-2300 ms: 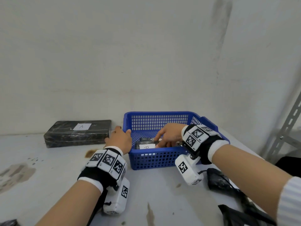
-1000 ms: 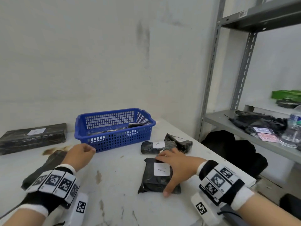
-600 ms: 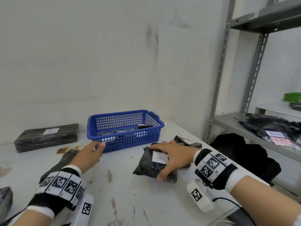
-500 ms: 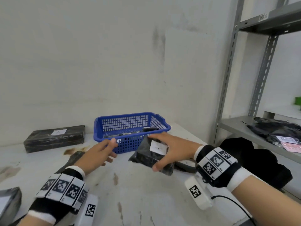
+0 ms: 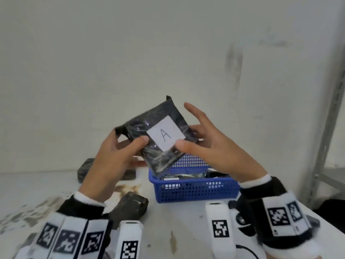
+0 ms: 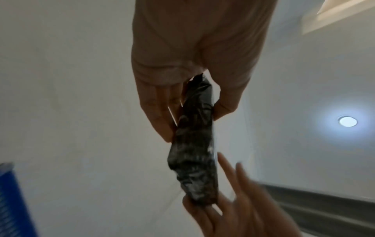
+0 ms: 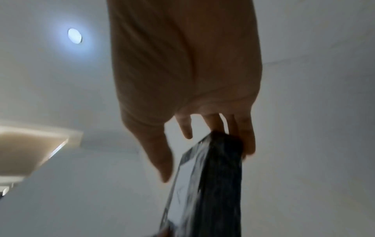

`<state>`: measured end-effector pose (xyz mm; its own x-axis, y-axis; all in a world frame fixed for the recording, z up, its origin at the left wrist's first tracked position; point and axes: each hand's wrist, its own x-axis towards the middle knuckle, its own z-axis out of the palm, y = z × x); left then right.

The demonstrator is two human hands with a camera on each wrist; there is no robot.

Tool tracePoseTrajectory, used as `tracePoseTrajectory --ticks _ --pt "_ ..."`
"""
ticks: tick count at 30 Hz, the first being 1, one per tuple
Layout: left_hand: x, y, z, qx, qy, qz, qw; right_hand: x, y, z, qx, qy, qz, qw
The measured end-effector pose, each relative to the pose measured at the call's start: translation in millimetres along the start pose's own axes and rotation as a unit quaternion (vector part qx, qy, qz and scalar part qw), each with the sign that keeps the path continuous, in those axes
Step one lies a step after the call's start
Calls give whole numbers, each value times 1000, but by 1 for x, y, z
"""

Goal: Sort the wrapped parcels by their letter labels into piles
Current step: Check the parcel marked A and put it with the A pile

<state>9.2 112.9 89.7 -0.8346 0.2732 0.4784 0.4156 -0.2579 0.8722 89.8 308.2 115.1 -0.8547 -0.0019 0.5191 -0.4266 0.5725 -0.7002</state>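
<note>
A black wrapped parcel [image 5: 155, 118] with a white label reading A [image 5: 166, 136] is held up, tilted, in front of the wall and above the blue basket. My left hand [image 5: 128, 144] grips its left edge, thumb on the front and fingers behind. My right hand [image 5: 194, 144] holds the right side, its thumb at the label's corner, fingers behind and the index finger spread upward. In the left wrist view the parcel [image 6: 194, 152] shows edge-on, pinched by the left hand [image 6: 192, 110], with the right hand [image 6: 233, 200] at its far end. The right wrist view shows the parcel [image 7: 219, 184] between thumb and fingers [image 7: 247, 147].
A blue basket [image 5: 196, 189] holding black parcels [image 5: 186, 176] stands on the stained white table [image 5: 177, 230] below the hands. Another black parcel [image 5: 128, 206] lies near my left wrist. A long black parcel [image 5: 84, 169] sits by the wall. A metal shelf upright [image 5: 328, 128] rises at right.
My right hand picked the A parcel off the table at the right and carried it up and leftward. My left hand rose and took hold of its other side.
</note>
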Motion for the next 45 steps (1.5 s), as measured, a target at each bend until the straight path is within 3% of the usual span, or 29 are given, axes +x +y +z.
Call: tracePoseTrajectory --ticks 8,13,20,45 --pt "10 6 -9 27 47 49 997 13 10 4 57 -7 -14 998" --pt "7 6 -15 97 -67 26 993 14 14 7 86 24 -20 996" --pt "5 6 -16 91 -102 51 989 10 11 3 94 16 -24 995" --pt "0 14 -20 149 -66 78 984 9 -9 28 87 48 -6 995"
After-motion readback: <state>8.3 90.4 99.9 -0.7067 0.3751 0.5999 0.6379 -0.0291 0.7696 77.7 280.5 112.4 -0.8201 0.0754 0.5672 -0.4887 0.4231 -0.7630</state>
